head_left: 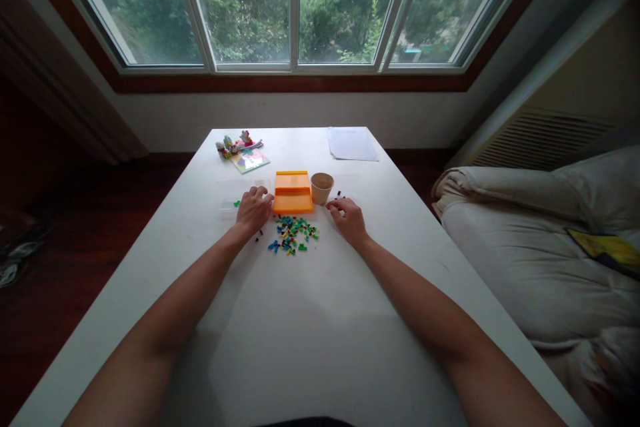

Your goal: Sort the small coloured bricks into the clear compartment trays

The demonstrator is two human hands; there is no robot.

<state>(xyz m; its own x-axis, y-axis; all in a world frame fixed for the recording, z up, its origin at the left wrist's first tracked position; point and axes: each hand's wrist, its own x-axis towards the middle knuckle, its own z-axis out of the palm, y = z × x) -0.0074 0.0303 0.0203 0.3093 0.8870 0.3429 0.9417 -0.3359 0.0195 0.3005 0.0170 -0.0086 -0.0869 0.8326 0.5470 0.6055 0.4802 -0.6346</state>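
Note:
An orange plastic box (293,201) with a raised back part stands mid-table. My left hand (255,209) is at its left side, fingers bent together and thumb tip close to the box edge; whatever they pinch is hidden. To the box's right is a brown paper cup (321,189), upright. Just right of and nearer than the cup, my right hand (349,219) has its fingers curled in a pinch, and anything between them is too small to make out. A loose pile of small blue, green, yellow and dark toy bricks (293,235) lies in front of the box.
A clear plastic tray (226,188) with a green piece (237,203) is partly behind my left hand. Dark bits (340,194) lie beyond my right hand. Farther back are small toy figures (227,145), a colourful booklet (251,160) and white papers (352,144). A sofa (500,240) stands right.

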